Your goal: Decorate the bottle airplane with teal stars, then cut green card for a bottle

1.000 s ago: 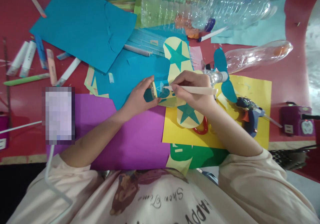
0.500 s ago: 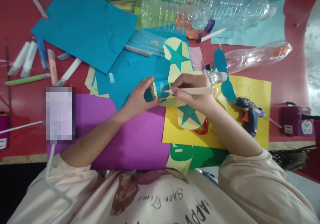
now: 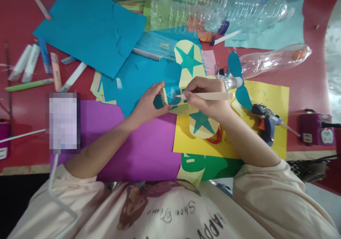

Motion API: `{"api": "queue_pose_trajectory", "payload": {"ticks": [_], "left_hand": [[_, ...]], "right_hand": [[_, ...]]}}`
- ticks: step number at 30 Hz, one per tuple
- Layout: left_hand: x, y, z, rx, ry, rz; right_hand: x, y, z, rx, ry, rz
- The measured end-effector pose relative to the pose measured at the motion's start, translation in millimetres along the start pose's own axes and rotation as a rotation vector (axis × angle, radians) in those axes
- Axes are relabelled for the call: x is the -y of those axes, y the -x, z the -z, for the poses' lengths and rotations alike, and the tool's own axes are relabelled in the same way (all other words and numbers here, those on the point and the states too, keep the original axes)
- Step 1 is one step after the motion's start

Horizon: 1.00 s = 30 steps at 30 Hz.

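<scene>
- Bottle model (image 3: 171, 91), just beyond purple sheet (image 3: 144, 143).
- Gripped at rim by left hand (image 3: 151, 101).
- Pinching white marker (image 3: 214, 96) in right hand (image 3: 206, 90).
- Room over sheet's middle.
- Hidden: model's midsection. Unclear: tip contact.

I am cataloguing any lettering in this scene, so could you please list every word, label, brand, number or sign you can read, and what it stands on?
"Show Time": on the person's pale shirt.
"HAPPY": on the same shirt; print near it is cut off by the picture's lower edge.
Too small to read: any markings on the white markers and the purple box.
No readable lettering on the pen in the right hand.
</scene>
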<state>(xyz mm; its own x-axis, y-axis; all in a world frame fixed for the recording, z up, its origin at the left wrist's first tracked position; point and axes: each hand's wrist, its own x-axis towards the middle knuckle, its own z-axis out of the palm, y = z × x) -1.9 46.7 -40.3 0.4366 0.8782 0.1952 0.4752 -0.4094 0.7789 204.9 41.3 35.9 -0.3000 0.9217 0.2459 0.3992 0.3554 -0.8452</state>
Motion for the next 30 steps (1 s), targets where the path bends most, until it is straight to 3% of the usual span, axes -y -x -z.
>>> {"api": "queue_pose_trajectory", "payload": {"ticks": [19, 30], "left_hand": [[-5.0, 0.7, 2.0, 0.006, 0.005, 0.013], [-5.3, 0.4, 4.1, 0.020, 0.030, 0.024]], "right_hand": [[-5.9, 2.5, 0.1, -0.110, -0.014, 0.025], [-6.6, 0.5, 1.6, -0.044, 0.001, 0.047]]}}
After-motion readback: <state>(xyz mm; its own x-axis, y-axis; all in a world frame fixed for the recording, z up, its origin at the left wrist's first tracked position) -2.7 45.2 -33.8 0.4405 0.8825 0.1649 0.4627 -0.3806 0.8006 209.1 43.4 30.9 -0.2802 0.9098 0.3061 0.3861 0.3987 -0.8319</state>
